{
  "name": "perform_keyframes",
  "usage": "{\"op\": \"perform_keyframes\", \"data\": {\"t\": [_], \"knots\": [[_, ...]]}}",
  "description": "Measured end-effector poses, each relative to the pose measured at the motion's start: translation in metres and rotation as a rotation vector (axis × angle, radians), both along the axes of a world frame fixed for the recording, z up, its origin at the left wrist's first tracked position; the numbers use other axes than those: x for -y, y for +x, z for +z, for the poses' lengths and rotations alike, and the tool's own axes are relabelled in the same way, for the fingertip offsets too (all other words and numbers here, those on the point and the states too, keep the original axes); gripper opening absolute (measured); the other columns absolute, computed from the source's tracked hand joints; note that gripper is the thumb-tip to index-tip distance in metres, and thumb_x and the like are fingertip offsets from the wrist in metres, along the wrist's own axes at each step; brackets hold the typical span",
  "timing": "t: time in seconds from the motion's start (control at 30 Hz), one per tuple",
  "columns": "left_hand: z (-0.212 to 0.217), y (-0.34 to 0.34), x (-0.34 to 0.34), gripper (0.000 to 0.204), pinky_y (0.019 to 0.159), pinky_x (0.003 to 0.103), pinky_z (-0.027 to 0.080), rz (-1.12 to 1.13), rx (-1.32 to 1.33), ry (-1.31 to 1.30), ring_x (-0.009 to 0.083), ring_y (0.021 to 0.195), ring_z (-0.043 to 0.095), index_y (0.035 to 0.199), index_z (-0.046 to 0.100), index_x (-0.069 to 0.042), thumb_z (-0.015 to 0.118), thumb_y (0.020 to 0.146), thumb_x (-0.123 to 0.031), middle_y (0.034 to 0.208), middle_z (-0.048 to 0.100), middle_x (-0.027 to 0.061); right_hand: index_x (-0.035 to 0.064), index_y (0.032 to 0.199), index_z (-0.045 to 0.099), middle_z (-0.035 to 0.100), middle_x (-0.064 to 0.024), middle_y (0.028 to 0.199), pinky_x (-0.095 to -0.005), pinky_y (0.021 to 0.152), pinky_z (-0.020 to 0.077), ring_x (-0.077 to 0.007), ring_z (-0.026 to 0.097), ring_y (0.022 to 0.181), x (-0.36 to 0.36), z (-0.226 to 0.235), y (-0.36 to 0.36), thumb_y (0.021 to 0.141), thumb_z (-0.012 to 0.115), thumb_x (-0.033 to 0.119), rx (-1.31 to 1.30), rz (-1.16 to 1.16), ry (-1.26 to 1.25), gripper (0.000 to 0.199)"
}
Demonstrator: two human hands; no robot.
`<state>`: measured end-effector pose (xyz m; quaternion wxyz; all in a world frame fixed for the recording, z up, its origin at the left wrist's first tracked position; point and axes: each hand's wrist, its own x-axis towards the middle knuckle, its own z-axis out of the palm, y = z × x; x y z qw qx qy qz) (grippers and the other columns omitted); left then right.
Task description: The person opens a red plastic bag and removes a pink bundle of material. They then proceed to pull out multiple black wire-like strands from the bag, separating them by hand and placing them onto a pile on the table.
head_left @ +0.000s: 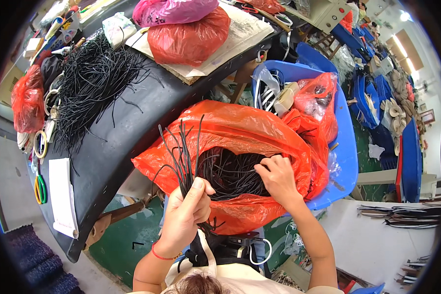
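My left hand [187,211] is closed around a bunch of thin black cords [182,159], whose loose ends stand up above the fist and poke out below it. Right of it, an orange-red plastic bag [240,120] gapes wide, with a tangled heap of similar black cords [232,174] inside. My right hand [279,177] reaches over the bag's right rim, fingers bent together at the edge of the heap. What those fingers pinch, if anything, is too small to make out.
A blue plastic bin [347,161] stands behind and right of the bag, with bagged items inside. On the black table [115,164] at left lie a pile of black cords [90,81], a white paper strip [62,196] and green-and-orange-handled scissors [40,189]. Red and pink bags rest on a board [250,27].
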<state>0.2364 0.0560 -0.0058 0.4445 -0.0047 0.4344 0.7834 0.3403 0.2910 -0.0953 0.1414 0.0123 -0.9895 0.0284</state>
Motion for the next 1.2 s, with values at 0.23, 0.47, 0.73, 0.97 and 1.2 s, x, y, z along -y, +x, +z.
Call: {"op": "perform_keyframes", "data": {"t": [0.23,0.47,0.73,0.97,1.2], "knots": [[-0.006,0.018,-0.027,0.027,0.048,0.018,0.029,-0.159,-0.102,-0.169,-0.0008,0.056,0.037,0.103,0.062,-0.001,0.059,0.091,-0.025,0.069,0.048,-0.0084,-0.0006,0.092,0.059,0.057,-0.0086,0.076,-0.0364,0.058,0.0412,-0.0249,0.053,0.066,0.043,0.072,-0.006,0.077,0.064,0.001,-0.344,-0.165,-0.264,0.016],[-0.024,0.021,-0.031,0.038,0.057,0.022,0.039,0.109,-0.34,-0.283,0.0049,0.062,0.044,0.075,0.052,-0.005,0.036,0.101,-0.028,0.068,0.05,-0.0002,-0.0015,0.092,0.058,0.047,-0.0065,0.067,-0.0328,0.051,0.0399,-0.021,0.048,0.056,0.099,0.063,0.005,0.079,0.064,0.008,-0.291,-0.02,-0.382,0.017],[0.031,-0.025,-0.001,0.034,0.037,0.022,0.018,0.446,-0.208,0.077,0.0036,0.041,0.018,0.079,0.045,-0.011,0.033,0.101,-0.034,0.054,0.03,-0.0058,0.0082,0.088,0.061,0.053,-0.0042,0.079,-0.0353,0.07,0.0375,-0.0215,0.05,0.077,0.035,-0.008,0.009,0.08,0.059,0.011,0.159,-0.039,-0.206,0.009],[0.026,-0.022,0.002,0.033,0.039,0.021,0.017,0.229,-0.251,0.015,0.0031,0.044,0.019,0.079,0.046,-0.009,0.034,0.101,-0.031,0.053,0.027,-0.0066,0.0107,0.087,0.066,0.059,-0.0002,0.078,-0.0336,0.07,0.0375,-0.0195,0.052,0.081,0.018,0.02,0.006,0.076,0.066,0.012,0.037,-0.129,-0.311,0.011],[0.017,-0.005,-0.011,0.031,0.042,0.022,0.02,0.039,-0.19,-0.066,0.0035,0.044,0.024,0.082,0.054,-0.004,0.042,0.099,-0.027,0.052,0.029,-0.0079,0.0021,0.09,0.067,0.062,-0.0098,0.071,-0.0336,0.063,0.045,-0.0252,0.057,0.065,0.017,0.061,-0.002,0.079,0.067,0.007,-0.211,-0.344,-0.807,0.012]]}}
